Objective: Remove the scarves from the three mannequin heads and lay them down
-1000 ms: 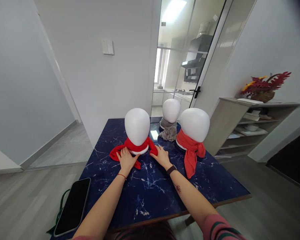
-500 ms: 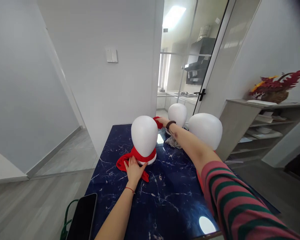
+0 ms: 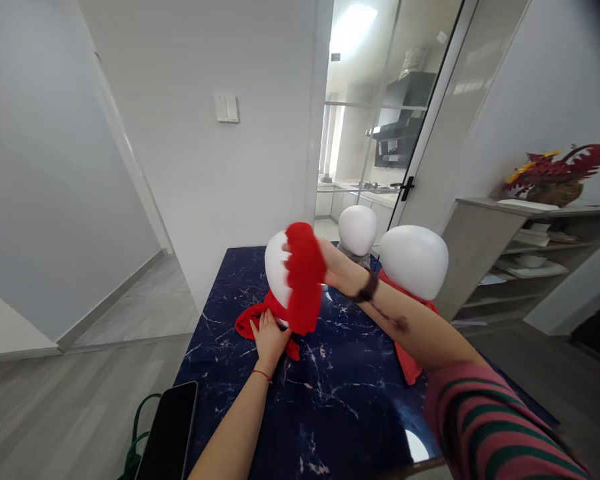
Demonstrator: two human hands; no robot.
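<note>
A white mannequin head (image 3: 276, 267) stands on the dark blue marbled table with a red scarf (image 3: 305, 283) around its base. My right hand (image 3: 333, 263) grips one end of the scarf, raised in front of the head's right side and blurred by motion. That end hides part of the head. Low at the base, my left hand (image 3: 270, 339) holds the scarf down, its fingers on the cloth and its thumb out to the right. The scarf's other end lies on the table around that hand.
To the right stands a second white head (image 3: 414, 261) with a red cloth (image 3: 407, 363) hanging below it. Behind is a third head (image 3: 357, 230) with grey cloth. A black phone (image 3: 167, 433) lies at the table's left edge, a green cord (image 3: 136, 427) beside it.
My right hand has brought the scarf end from behind the head's right side forward and left, across its front. My left hand stays at the base.
</note>
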